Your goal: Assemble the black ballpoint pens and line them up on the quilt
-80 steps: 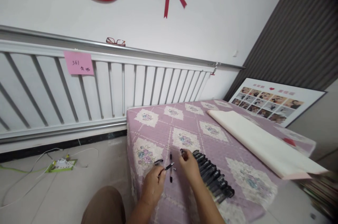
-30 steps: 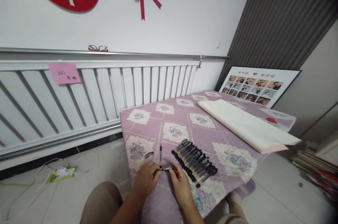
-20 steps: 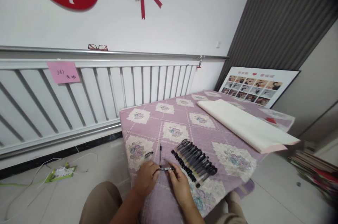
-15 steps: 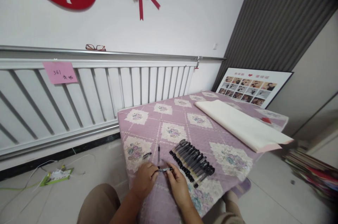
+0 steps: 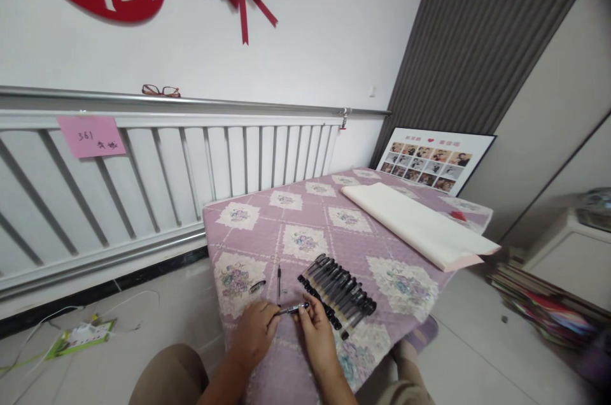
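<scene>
My left hand and my right hand together pinch a small pen part just above the near edge of a table with a purple flowered cloth. Both hands have their fingers closed on it, one at each end. A thin ink refill and a black pen cap lie on the cloth just beyond my left hand. To the right of my right hand lies a row of several black pens, side by side.
A long cream roll of paper lies across the far right of the table. A white radiator with a pink note runs along the wall. A framed photo board leans at the back right. Stacked books sit on the floor.
My hands came together at the table's near edge, now both holding the pen part. My head has turned right and pulled back, so the table sits further left in view.
</scene>
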A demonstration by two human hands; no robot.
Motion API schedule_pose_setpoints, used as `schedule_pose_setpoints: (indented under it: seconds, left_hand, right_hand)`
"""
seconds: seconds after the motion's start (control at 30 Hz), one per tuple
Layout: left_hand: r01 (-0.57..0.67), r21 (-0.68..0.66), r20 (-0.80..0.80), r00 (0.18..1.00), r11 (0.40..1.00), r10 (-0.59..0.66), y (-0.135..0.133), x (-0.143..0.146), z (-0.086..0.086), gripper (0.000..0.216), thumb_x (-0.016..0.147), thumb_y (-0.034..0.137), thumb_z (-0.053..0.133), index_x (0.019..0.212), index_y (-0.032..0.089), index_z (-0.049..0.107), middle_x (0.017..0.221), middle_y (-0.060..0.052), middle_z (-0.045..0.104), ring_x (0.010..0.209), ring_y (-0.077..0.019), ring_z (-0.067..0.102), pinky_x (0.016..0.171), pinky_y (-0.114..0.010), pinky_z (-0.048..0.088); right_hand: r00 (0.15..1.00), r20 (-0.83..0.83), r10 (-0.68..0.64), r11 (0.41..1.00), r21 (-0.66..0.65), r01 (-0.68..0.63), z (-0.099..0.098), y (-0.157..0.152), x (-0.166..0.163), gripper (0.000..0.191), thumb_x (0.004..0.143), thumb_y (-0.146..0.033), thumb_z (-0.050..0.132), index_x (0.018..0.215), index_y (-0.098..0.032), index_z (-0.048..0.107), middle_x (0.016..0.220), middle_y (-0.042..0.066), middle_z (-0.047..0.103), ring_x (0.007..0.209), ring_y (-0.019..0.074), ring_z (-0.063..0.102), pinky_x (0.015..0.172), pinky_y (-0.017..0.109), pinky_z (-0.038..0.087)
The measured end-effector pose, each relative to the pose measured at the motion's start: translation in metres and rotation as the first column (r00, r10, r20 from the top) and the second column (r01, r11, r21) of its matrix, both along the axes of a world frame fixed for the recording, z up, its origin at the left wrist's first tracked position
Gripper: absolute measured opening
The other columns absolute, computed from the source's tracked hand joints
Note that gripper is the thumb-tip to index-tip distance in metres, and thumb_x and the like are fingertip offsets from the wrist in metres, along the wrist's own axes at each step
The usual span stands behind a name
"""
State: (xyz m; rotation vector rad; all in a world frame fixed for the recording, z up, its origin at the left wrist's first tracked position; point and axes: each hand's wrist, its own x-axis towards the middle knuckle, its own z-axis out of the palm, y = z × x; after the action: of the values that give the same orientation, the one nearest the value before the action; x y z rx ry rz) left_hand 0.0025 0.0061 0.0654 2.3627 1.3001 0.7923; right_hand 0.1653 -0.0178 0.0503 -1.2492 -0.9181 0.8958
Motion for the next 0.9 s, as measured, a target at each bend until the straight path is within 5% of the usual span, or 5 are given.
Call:
schedule_pose_setpoints:
  seconds: [0.37,0.6,0.9]
  left_hand:
    - [0.0,-0.017,0.133,0.991,1.0,0.002,-0.002,-0.003,0.004,0.022,0.086,0.029,0.046,0.099,0.023,0.062,0.091,-0.005,0.064,0.088,-0.0209,0.057,0.082,-0.035,0.043]
    - [-0.17,-0.081,0.369,0.91,0.982,0.188,0.011,-0.01,-0.012,0.03,0.089,0.032,0.037,0.103,0.019,0.06,0.101,-0.008,0.063,0.097,-0.0203,0.057,0.088,-0.035,0.045]
    - [-0.174,-0.131,0.392,0.895,0.976,0.213,0.013,-0.008,-0.01,0.031,0.089,0.033,0.035,0.098,0.019,0.062,0.097,-0.007,0.064,0.094,-0.0199,0.058,0.087,-0.035,0.045]
  right_hand:
    - [0.993,-0.114,-0.028,0.999,0.013,0.03,0.01,0.01,0.006,0.036,0.068,-0.045,0.065,0.094,-0.021,0.056,0.055,-0.008,0.05,0.047,0.012,0.053,0.045,0.023,0.042]
    - [0.991,0.036,-0.131,0.985,-0.108,0.134,0.046,0.042,0.066,0.039,0.064,-0.042,0.065,0.095,-0.021,0.054,0.058,-0.006,0.057,0.05,0.0154,0.058,0.046,0.026,0.045]
    - [0.955,0.214,-0.203,0.944,-0.215,0.249,0.07,0.088,0.125,0.025,0.063,-0.027,0.066,0.086,-0.021,0.057,0.055,-0.004,0.058,0.045,0.016,0.057,0.041,0.025,0.039]
